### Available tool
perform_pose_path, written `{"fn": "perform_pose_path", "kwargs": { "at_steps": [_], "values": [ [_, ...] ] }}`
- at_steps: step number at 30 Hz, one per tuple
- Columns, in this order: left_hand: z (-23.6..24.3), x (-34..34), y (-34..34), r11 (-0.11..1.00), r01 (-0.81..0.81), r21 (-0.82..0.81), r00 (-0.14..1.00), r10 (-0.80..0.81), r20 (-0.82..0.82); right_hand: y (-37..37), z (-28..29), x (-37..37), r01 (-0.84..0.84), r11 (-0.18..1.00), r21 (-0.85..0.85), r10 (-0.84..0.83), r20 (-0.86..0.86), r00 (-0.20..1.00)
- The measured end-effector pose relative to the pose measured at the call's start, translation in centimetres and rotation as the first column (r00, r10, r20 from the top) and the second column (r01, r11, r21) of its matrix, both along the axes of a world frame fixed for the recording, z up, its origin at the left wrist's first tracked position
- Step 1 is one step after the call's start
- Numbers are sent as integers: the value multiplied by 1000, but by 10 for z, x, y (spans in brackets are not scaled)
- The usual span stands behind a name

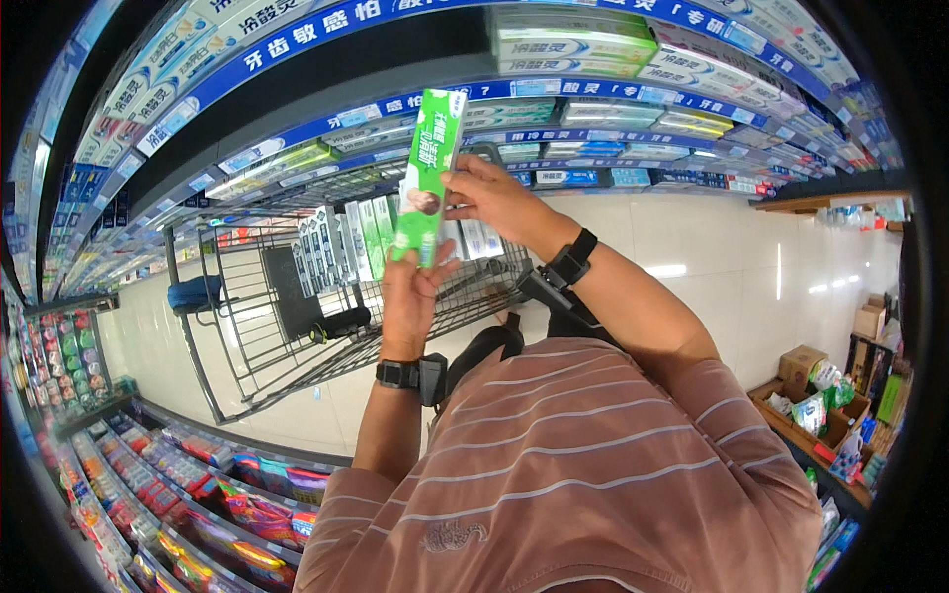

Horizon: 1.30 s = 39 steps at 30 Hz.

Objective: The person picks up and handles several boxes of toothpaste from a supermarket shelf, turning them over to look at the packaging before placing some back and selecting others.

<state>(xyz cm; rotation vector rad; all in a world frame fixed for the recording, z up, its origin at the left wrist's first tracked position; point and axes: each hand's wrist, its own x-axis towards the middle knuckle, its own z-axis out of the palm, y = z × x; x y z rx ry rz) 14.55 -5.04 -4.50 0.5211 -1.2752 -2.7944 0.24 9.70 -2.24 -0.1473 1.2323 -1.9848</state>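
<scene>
A long green toothpaste box (431,158) is held up in front of me, tilted, above a wire shopping cart (259,346). My left hand (413,295) grips its lower end, fingers around the edge. Higher up, my right hand (494,198) holds the box by its right side with thumb and fingers. Below, several upright toothpaste boxes (336,242), white, grey and green, stand in a row in the cart, partly hidden behind the box and my hands. Each wrist wears a black strap with a dark device.
Shelves of toothpaste boxes (583,44) with blue edge strips (326,35) curve across the far side. Colourful packets (267,514) fill shelves at the lower left. A dark bag (194,294) hangs at the cart's left end. Boxes and bags (816,395) sit in a bin at right.
</scene>
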Motion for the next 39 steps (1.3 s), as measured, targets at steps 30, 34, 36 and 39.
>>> {"fn": "perform_pose_path", "kwargs": {
  "at_steps": [30, 34, 36, 39],
  "values": [
    [3, -18, 40, 795, 548, -262, 835, -500, 229, 49, 2, -29, -231, 958, 169, 232, 13, 973],
    [-1, -15, 38, 811, 520, -268, 852, -470, 231, 47, 0, -26, -228, 960, 164, 228, 22, 973],
    [2, -15, 37, 822, 493, -286, 867, -438, 236, 46, -1, -25, -239, 959, 151, 234, 49, 971],
    [11, -17, 35, 824, 455, -337, 888, -395, 233, 42, -4, -22, -216, 969, 117, 208, 74, 975]
  ]
}}
